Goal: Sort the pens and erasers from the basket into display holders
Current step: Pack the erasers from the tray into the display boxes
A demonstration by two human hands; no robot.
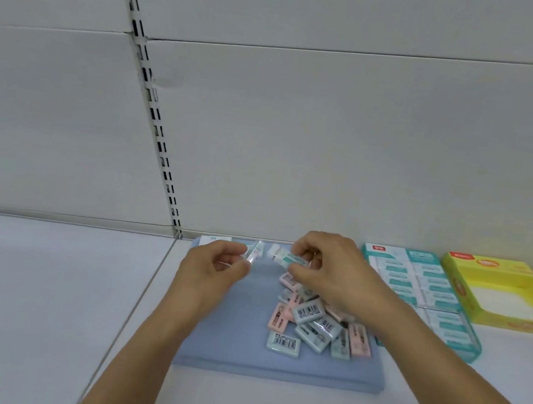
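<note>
1. White shelf [37, 288], grey slotted back wall [305, 121].
2. Blue cloth [236, 346] carries the eraser pile [312, 323].
3. Left hand [213, 270] pinches a wrapped eraser [254, 252]; right hand [334, 274] pinches a teal one [291, 259].
4. Teal box [424, 294] and yellow box [504, 292] sit right.

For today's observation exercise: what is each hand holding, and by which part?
The left hand pinches a wrapped eraser by its lower end. The right hand holds a teal-sleeved eraser by its right end, fingers curled round it.
</note>
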